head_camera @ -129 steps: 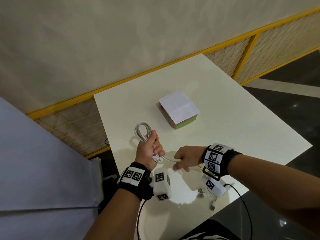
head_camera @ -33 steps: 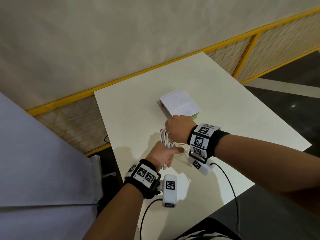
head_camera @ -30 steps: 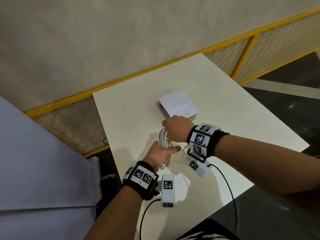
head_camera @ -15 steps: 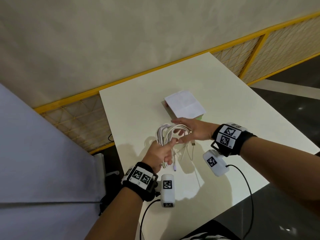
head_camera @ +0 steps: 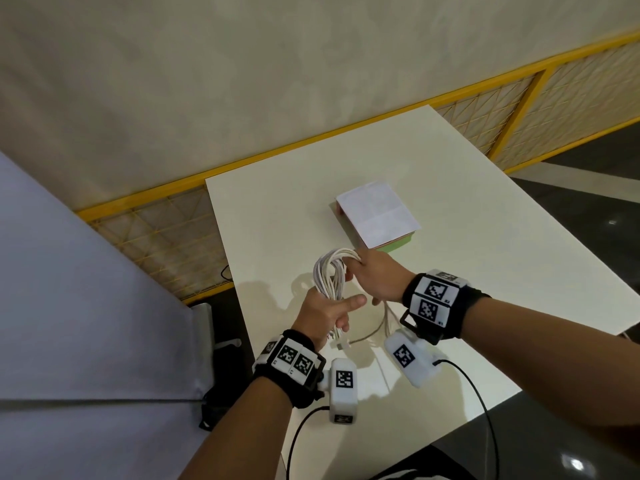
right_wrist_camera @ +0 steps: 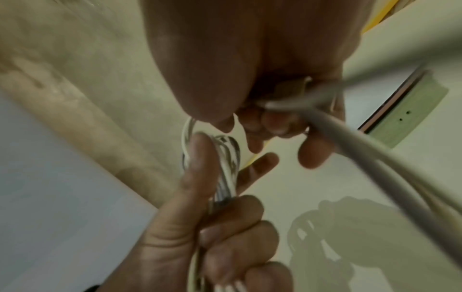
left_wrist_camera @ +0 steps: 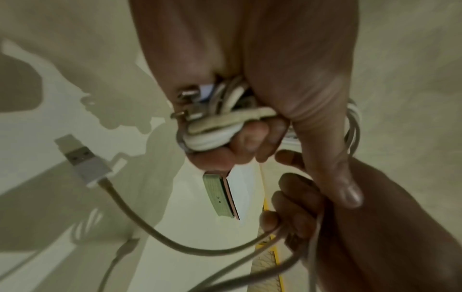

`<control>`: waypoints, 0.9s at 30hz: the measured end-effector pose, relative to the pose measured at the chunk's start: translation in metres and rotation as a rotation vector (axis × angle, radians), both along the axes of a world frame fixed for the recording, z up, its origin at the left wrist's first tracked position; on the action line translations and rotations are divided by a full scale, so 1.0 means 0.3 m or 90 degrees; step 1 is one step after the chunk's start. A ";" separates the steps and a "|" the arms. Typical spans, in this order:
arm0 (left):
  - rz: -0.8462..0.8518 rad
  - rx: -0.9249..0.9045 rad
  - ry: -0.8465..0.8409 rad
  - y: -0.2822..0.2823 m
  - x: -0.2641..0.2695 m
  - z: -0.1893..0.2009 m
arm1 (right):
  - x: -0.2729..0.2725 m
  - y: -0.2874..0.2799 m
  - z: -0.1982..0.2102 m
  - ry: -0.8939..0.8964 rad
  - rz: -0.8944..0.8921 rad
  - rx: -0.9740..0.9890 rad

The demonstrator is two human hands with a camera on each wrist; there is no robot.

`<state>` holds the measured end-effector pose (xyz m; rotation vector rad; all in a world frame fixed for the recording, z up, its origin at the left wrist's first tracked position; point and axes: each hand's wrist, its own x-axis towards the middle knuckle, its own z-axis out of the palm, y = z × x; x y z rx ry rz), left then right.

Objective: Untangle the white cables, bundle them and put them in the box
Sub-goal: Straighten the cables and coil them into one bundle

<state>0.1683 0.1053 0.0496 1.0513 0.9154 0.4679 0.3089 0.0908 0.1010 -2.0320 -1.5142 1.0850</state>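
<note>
White cables (head_camera: pixel 330 275) are held as a looped bundle above the table (head_camera: pixel 485 271), just in front of the box (head_camera: pixel 377 216). Left hand (head_camera: pixel 323 317) is fisted round the bundle's lower end, index finger extended. Right hand (head_camera: pixel 379 280) is curled round the loose tails. Risks: loops springing open if the grip slackens; dangling USB plug (left_wrist_camera: pixel 80 160) snagging; box appears closed.

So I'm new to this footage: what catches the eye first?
The looped white cables held upright above the near part of the white table, the left hand gripping their lower end and the right hand at the top loop. Behind them sits a closed box with a white lid.
</note>
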 end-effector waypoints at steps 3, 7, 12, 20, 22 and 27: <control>0.013 0.028 0.010 -0.005 0.015 0.001 | -0.039 0.004 0.020 -0.037 0.040 0.018; 0.026 0.048 0.045 0.002 0.021 -0.020 | -0.047 0.007 0.018 -0.062 0.017 0.009; 0.008 0.069 0.093 0.011 0.026 -0.011 | -0.040 0.007 0.002 -0.081 0.041 -0.052; 0.005 0.044 0.119 0.025 0.031 -0.012 | -0.032 0.025 0.020 -0.234 0.222 -0.131; -0.005 0.039 0.117 0.020 0.028 -0.019 | -0.034 0.025 0.016 -0.210 0.212 -0.167; -0.017 0.054 0.111 0.027 0.016 -0.025 | -0.041 0.020 0.019 -0.198 0.268 -0.205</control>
